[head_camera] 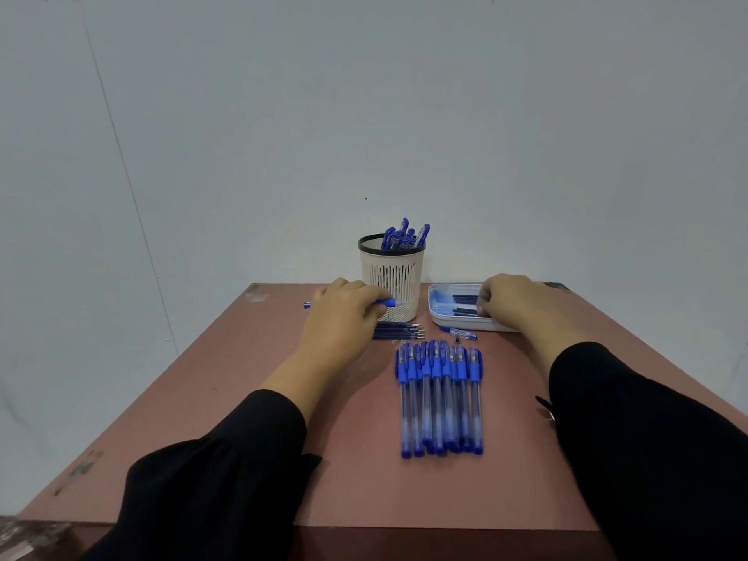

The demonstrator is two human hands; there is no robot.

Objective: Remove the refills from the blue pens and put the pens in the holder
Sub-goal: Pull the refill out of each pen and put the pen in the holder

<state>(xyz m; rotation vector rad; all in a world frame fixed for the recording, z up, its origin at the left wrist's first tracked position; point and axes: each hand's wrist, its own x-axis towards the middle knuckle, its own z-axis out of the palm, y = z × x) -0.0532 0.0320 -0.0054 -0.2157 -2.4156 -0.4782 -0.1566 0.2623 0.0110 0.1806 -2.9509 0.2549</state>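
Blue pens (440, 400) lie in a tidy row on a reddish-brown table (348, 459), side by side with their caps pointing away from the viewer. Two arms in black sleeves reach forward from the bottom of the view.

At the back of the table stands a cream pen holder (392, 277) with a black rim and slotted sides. Several blue pens in the holder (404, 233) stand upright, their capped ends poking above the rim.

The left hand (344, 313) sits just in front and to the left of the holder, fingers curled around a single pen (389, 303) held crosswise; its blue grip end sticks out to the right against the holder's wall, and the other end shows to the left of the hand.

To the right of the holder is a shallow white tray (437, 313). Dark refills in the tray (464, 303) lie in a loose bunch. The right hand (512, 301) rests over the tray's right part with its fingers curled down at those refills (whether it actually grips one cannot be told).

Between the holder and the row of pens, a small bundle of loose refills (398, 330) lies on the table, partly hidden by the left hand. Just in front of the tray lies a short blue and clear pen part (459, 333).
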